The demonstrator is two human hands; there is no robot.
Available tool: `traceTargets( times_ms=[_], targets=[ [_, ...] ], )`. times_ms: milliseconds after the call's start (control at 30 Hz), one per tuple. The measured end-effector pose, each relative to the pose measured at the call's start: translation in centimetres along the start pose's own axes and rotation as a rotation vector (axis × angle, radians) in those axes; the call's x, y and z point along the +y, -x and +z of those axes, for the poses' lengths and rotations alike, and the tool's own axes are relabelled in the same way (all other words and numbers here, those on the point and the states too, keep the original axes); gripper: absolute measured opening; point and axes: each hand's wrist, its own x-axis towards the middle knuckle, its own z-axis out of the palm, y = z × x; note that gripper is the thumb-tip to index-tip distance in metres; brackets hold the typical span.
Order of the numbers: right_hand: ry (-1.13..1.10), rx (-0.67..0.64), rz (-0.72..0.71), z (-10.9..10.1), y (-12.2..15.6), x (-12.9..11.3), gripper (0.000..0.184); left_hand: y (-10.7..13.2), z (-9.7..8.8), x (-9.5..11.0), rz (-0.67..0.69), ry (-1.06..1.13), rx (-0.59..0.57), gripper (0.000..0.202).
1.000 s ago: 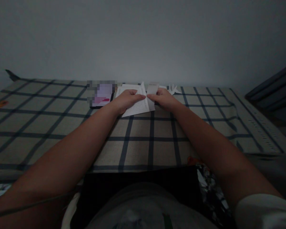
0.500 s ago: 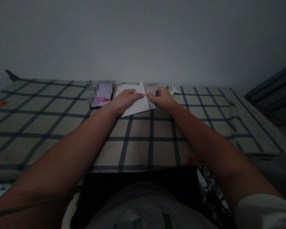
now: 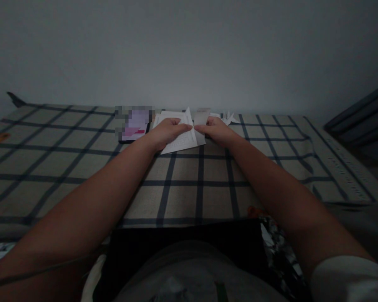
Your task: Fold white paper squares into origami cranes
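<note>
Plaid-covered counter (image 3: 182, 201) against a grey wall (image 3: 189, 54); I've got the fingers of my left hand (image 3: 168, 132) and right hand (image 3: 219, 131) pinching white paper (image 3: 179, 141), far middle, right of a phone (image 3: 137, 131) (lit up, btw).

This looks like a room in a home. Across the middle of the frame spreads a beige woven cloth with dark blue crossing lines (image 3: 182, 197), its soft folds and checked pattern more domestic than industrial; what lies beneath it is hidden. Behind it, a plain pale grey wall (image 3: 189, 54) fills the upper frame, dimly lit. At the right edge, slanting dark grey material with long ridges (image 3: 365, 119) resembles draped fabric, though the gloom obscures it. Left of centre, a dark-edged phone with a lit lilac-and-pink screen (image 3: 134, 126) lies on the cloth, an everyday personal belonging.
</note>
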Motion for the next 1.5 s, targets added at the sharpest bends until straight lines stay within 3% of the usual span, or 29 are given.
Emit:
traceTargets(
  times_ms=[200,533,933,1167,1500],
  targets=[
    [-0.041,-0.002,0.022,0.20,0.17,-0.08,0.022,-0.02,-0.01,-0.05,0.005,-0.018,-0.026,0.020],
    [-0.007,0.011,-0.094,0.44,-0.07,-0.23,0.037,0.04,0.03,0.04,-0.020,0.025,-0.010,0.019],
    [-0.054,0.065,-0.034,0.49,0.03,-0.61,0.032,0.44,-0.07,0.31,-0.052,-0.008,-0.003,0.027],
    [-0.144,-0.037,0.057,0.21,0.25,-0.61,0.027,0.47,-0.06,0.28,-0.036,-0.015,0.016,0.031],
    [-0.193,-0.063,0.090,0.19,0.27,-0.49,0.025,0.46,-0.10,0.21,-0.050,0.012,-0.007,0.029]
  ],
)
